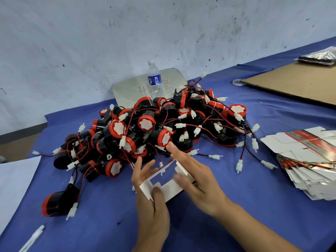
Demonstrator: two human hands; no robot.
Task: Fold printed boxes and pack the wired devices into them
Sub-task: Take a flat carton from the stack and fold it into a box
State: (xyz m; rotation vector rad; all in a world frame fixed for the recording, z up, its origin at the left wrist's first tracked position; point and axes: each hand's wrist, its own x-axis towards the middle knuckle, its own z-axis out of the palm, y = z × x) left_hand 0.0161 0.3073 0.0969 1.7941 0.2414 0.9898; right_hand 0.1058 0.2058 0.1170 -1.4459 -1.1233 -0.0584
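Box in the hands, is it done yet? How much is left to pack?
No finished box shows yet. The left hand holds and the right hand presses one white cardboard box, flaps open, no device in it. Left to do: the big pile of black-and-red round wired devices and the stack of flat printed boxes at the right.

Bare forearms (254,220); left hand (151,206); right hand (198,182)

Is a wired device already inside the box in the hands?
No, the half-folded box in the left hand is empty; the devices lie piled behind it.
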